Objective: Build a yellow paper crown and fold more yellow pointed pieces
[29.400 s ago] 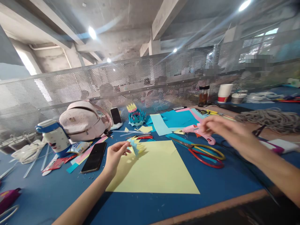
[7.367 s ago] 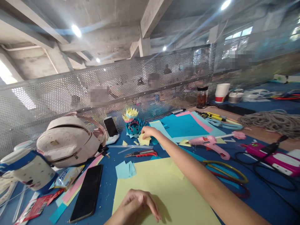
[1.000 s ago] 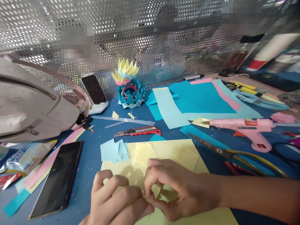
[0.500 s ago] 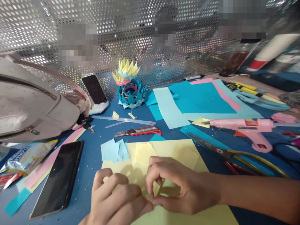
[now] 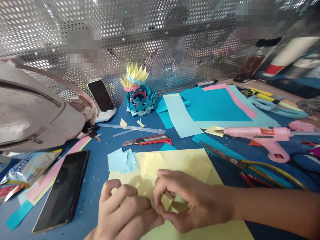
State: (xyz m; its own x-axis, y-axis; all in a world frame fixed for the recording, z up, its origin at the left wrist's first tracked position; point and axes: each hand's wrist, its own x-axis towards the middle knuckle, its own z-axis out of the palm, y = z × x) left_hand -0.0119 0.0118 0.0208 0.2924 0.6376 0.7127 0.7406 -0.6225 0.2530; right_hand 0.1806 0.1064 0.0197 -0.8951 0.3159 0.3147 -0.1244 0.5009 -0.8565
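blue bench [image 5: 100,140], near edge: left hand [image 5: 122,213] and right hand [image 5: 190,203] pinching small yellow paper [image 5: 167,202]; perforated metal screen [image 5: 150,43] along far edge.

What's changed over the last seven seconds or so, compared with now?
The right hand has come back from the far paper flower to the near yellow sheet, and both hands now pinch a small yellow piece between fingertips; the left hand lay flat before. The view also dropped closer to the table. Over the last second, the grip barely shifted. Cutter, glue gun and scissors stayed put.
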